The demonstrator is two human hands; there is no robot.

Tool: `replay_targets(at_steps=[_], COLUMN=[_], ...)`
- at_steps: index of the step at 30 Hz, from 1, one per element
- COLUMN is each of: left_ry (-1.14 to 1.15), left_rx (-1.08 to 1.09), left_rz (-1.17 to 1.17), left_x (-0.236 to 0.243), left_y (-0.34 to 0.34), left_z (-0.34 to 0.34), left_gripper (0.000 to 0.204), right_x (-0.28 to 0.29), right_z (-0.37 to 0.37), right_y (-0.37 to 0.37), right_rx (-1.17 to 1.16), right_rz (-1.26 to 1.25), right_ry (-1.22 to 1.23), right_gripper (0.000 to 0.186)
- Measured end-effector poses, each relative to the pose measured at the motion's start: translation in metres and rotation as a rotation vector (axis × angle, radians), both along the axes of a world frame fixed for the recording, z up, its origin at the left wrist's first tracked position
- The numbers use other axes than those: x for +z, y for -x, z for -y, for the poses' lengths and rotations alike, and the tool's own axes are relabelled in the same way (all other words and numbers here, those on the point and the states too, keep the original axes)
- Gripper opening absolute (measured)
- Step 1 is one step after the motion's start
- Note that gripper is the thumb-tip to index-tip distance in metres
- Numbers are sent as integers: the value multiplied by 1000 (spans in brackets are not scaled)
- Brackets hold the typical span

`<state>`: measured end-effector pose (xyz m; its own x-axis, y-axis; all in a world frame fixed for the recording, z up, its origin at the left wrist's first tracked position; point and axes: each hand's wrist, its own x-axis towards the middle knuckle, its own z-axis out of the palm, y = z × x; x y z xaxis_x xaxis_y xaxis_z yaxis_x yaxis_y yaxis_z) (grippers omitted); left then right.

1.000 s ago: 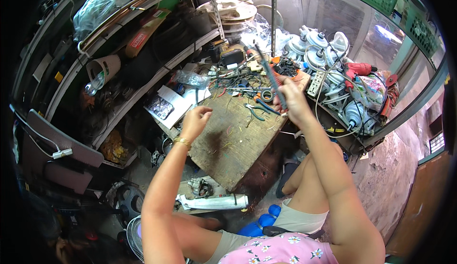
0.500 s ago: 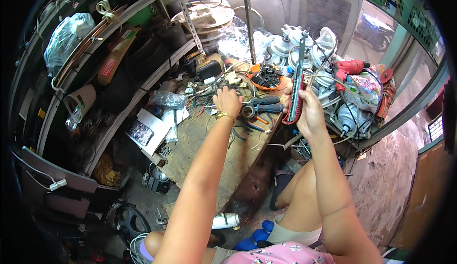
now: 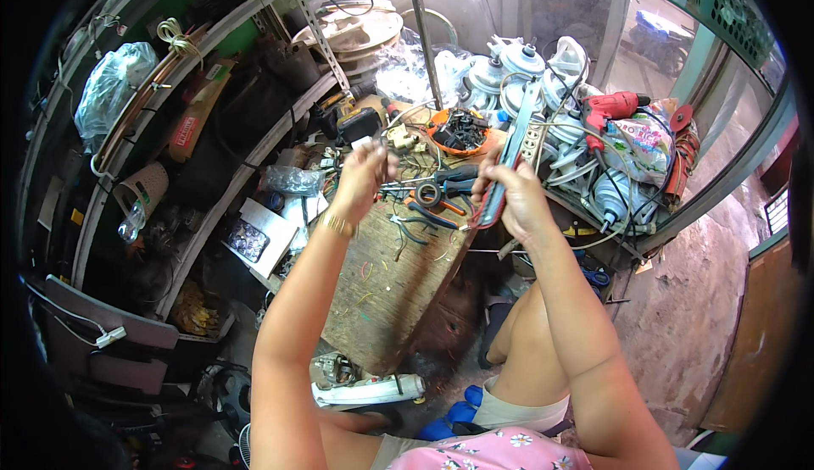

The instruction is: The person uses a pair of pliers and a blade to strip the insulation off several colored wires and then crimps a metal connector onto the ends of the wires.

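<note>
In right grip (image 3: 521, 199): long tool (image 3: 516, 135), both ends protruding.

Just past the right hand (image 3: 515, 197) I see white machine parts (image 3: 519, 59) heaped up, with a red power drill (image 3: 604, 116) farther to its right. Straight beyond the left hand (image 3: 365, 180) lie big pale reels (image 3: 360, 33). Well to that hand's left sit a bluish see-through bag (image 3: 114, 88) and, lower, a pale perforated basket (image 3: 142, 183). A long white piece (image 3: 373, 391) lies low, nearside of both hands.
</note>
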<state>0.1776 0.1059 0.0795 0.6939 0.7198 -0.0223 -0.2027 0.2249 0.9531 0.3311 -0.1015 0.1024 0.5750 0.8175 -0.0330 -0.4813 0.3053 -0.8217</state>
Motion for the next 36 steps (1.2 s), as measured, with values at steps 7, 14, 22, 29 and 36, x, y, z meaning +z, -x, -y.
replay_targets(at_steps=[7, 14, 22, 29, 36], left_ry=[-153, -295, 229, 319, 257], left_rx=[-38, -16, 115, 362, 386], left_rz=[-175, -244, -57, -74, -2], left_x=[20, 10, -21, -27, -19], left_y=[105, 179, 215, 253, 265], left_z=[127, 184, 207, 182, 176], left_gripper=[13, 9, 14, 12, 15], right_x=[-5, -7, -71, -111, -124], right_z=[-8, -1, 10, -21, -70], right_y=[76, 133, 206, 202, 142], right_rx=[482, 611, 580, 504, 84], right_rz=[63, -225, 532, 1301, 1742], right_ry=[106, 192, 151, 445, 496], right_gripper=[33, 22, 25, 39, 15])
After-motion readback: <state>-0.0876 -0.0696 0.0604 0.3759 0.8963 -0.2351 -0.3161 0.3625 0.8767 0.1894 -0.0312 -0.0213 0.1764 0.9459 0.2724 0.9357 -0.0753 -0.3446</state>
